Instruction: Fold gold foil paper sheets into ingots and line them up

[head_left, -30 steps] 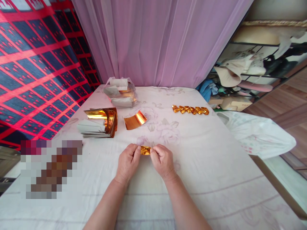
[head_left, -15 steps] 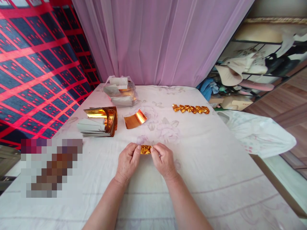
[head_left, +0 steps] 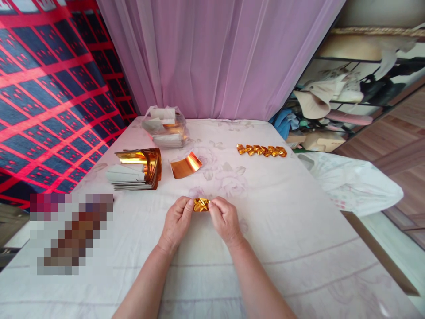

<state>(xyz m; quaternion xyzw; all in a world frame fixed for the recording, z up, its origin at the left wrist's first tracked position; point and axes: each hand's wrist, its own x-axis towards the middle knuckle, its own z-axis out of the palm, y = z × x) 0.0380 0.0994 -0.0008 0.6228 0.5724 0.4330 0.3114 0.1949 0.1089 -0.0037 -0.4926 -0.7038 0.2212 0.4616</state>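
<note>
A crumpled translucent plastic bag (head_left: 181,118) holds grey-white and gold paper sheets (head_left: 168,141) by the far edge of the white floral tablecloth (head_left: 282,221), which spreads broadly from the right hand (head_left: 226,219) to its right edge; the left hand (head_left: 178,221) and right hand, fingers pinched tight, grip opposite ends of a shiny gold folded-foil piece (head_left: 201,204) between them

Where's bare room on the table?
Bare tablecloth: right of the right hand, nearer the person than the folded foil row; also between that row and the loose foil sheet. Crowded: far left, around the foil stack and plastic bag.
</note>
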